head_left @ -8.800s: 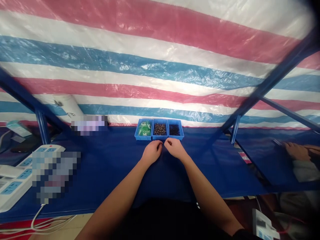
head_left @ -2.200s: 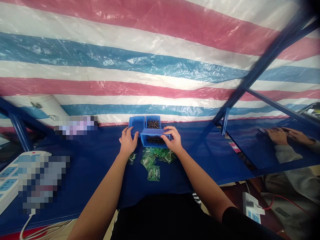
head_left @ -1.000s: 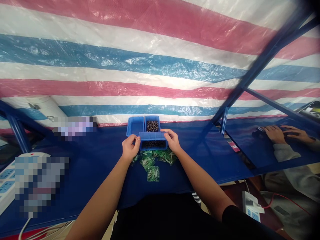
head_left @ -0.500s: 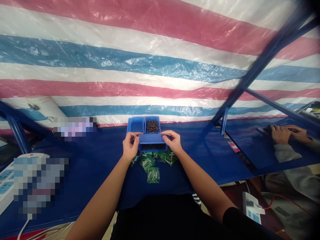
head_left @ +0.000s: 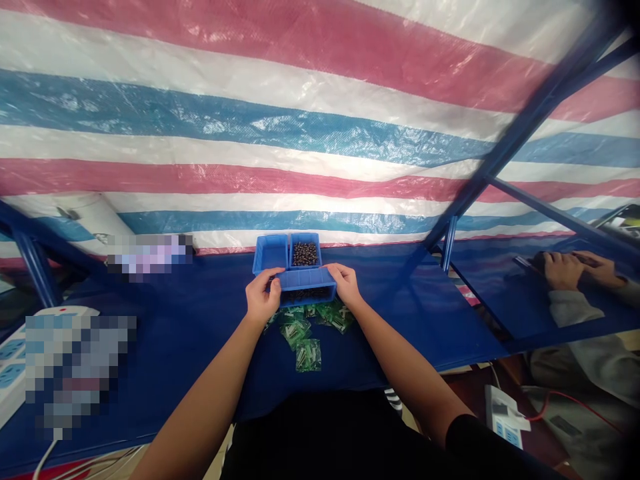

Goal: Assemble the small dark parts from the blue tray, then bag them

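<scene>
Both my hands grip a blue plastic bin (head_left: 306,279) by its ends, tilted so its opening faces me; small dark parts (head_left: 307,294) show inside. My left hand (head_left: 263,293) has its thumb and fingers closed on the left end. At the other end my right hand (head_left: 345,283) pinches the corner. Just behind stand two more blue bins: an empty-looking one (head_left: 273,252) on the left, and one (head_left: 313,237) holding dark brown small pieces (head_left: 305,254). Several clear bags with green markings and metal parts (head_left: 309,355) lie on the table below the held bin.
A blue table (head_left: 200,353) carries a white power strip (head_left: 15,353) and a blurred-out object (head_left: 90,367) at left. Blue metal frame bars (head_left: 520,140) rise at right. Beyond them, a co-worker's hands (head_left: 563,269) handle a dark object. Striped plastic sheeting (head_left: 300,127) hangs behind.
The held bin has shifted slightly right and tipped so that more of its inside shows. My hands moved with it. The nearest bag slid a little toward me.
</scene>
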`<state>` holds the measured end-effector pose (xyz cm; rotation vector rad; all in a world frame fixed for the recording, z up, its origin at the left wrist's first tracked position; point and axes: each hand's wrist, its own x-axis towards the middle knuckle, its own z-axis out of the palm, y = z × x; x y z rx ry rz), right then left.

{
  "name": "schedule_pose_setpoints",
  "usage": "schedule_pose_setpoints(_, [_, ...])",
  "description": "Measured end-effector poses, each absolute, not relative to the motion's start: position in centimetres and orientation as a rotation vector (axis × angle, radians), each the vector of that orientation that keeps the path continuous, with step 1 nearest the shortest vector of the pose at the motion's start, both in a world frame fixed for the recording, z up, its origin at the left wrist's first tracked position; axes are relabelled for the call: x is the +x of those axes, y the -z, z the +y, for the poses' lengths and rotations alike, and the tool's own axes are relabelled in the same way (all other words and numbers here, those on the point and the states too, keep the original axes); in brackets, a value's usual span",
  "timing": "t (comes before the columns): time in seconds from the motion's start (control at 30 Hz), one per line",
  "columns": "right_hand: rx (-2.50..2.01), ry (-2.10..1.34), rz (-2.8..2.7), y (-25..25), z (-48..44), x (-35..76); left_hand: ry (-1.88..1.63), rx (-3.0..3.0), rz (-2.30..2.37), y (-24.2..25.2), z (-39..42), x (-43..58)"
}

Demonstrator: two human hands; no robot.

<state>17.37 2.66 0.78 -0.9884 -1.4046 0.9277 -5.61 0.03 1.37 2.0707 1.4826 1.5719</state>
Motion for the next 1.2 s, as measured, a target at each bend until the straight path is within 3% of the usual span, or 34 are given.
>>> schedule_pose_setpoints(0.67, [-0.899,-1.004,-1.31,-2.1,2.0,17.2,-1.81,2.353,1.198,0.0,0.5,-5.8])
schedule_pose_setpoints(1.2, [-0.91,-1.184,-1.447,-1.8,2.4,17.3,-1.765,2.37,1.184,0.0,0.7,-5.6])
